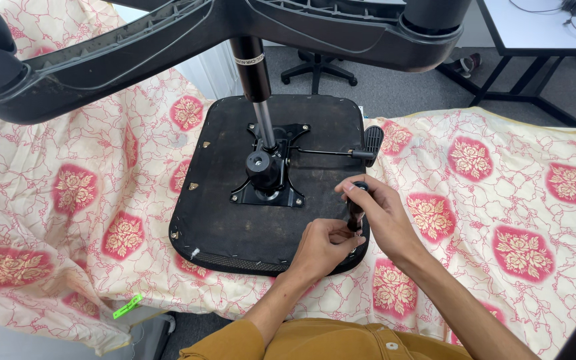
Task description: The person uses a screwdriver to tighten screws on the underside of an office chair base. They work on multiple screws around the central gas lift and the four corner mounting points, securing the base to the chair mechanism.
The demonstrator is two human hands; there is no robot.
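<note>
An upturned black office chair seat point(235, 200) lies on a cream cloth with red flower patches point(501, 200). A metal mounting plate point(268, 190) with a gas cylinder point(256, 87) rises from its middle, and the chair's star base point(168, 40) looms overhead. My right hand point(381, 213) grips a short black-handled screwdriver point(355, 207), held upright at the seat's near right corner. Just below it, my left hand point(321, 243) pinches the tool's lower end against the seat; the tip is hidden by the fingers.
A black adjustment lever point(368, 143) sticks out to the seat's right. Another office chair base point(318, 70) and a white desk with black legs point(528, 73) stand on the grey floor behind. A green tag point(127, 307) lies at the cloth's near left edge.
</note>
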